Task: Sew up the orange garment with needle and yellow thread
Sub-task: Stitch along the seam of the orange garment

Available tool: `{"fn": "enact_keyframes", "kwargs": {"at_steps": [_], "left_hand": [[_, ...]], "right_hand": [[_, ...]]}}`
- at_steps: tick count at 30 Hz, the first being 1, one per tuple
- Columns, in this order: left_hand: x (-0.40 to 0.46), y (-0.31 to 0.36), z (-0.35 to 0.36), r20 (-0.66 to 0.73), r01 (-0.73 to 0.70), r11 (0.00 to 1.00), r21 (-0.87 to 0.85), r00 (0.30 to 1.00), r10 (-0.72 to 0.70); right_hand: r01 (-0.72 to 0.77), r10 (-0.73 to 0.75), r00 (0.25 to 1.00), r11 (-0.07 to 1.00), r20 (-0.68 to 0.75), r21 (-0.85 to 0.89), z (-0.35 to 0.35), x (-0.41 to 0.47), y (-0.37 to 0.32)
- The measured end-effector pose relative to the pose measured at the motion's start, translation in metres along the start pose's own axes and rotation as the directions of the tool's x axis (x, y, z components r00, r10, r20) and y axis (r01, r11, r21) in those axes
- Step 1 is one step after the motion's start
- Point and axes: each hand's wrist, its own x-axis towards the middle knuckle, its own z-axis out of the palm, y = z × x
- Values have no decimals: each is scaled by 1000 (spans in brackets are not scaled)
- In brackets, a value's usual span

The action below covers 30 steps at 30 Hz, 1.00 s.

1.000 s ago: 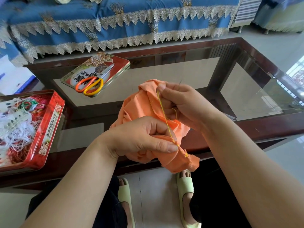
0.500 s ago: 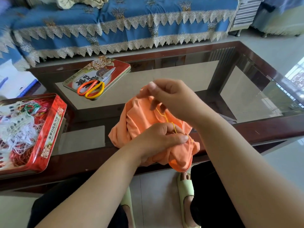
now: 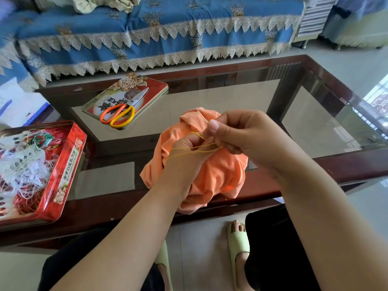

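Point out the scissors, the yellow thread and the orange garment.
scissors (image 3: 123,110): head view, where blades meet handles.
yellow thread (image 3: 195,148): head view, strands between the hands.
orange garment (image 3: 222,175): head view, bunched cloth's middle.

Orange garment (image 3: 222,175): plain fabric, bunched into a crumpled mound above the near edge of the glass table, partly hanging over it.
Yellow thread (image 3: 195,148): thin, two strands running roughly level across the upper folds, with a small loop at the upper end.
Needle (image 3: 203,116): slim, pale metal, tilted, tip toward the garment's top fold.
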Motion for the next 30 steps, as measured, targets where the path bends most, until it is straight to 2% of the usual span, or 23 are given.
{"fn": "enact_keyframes", "kwargs": {"at_steps": [4, 7, 9, 11, 14, 17, 20, 24, 30], "left_hand": [[1, 6, -7, -28, -35, 998, -58, 999, 34], [-2, 14, -11, 84, -58, 994, -91, 994, 66], [-3, 19, -15, 104, -68, 996, -63, 992, 75], [-4, 22, -19, 96, -96, 995, 6, 991, 95], [-5, 26, -25, 51, -150, 985, 84, 988, 146], [-5, 30, -29, -4, -235, 961, 149, 971, 238], [-5, 32, -32, -44, -285, 938, 197, 953, 299], [-3, 29, -32, -92, -295, 928, 227, 942, 322], [0, 25, -34, -132, -259, 942, 213, 948, 291]], "right_hand": [[-24, 24, 1000, 999, 1, -23, -14, 3, 6], [-50, 61, 991, 995, 122, -89, -22, 8, 6], [-88, 122, 971, 982, 208, -165, -28, 12, 5], [-94, 135, 967, 977, 215, -194, -32, 15, 3], [-21, 67, 980, 971, 187, -237, -35, 18, 2], [127, -101, 989, 956, 112, -263, -32, 19, 7], [240, -256, 967, 901, 4, -362, -26, 21, 12], [275, -335, 941, 833, -42, -480, -18, 21, 17], [271, -369, 925, 805, -89, -528, -12, 19, 21]]}}
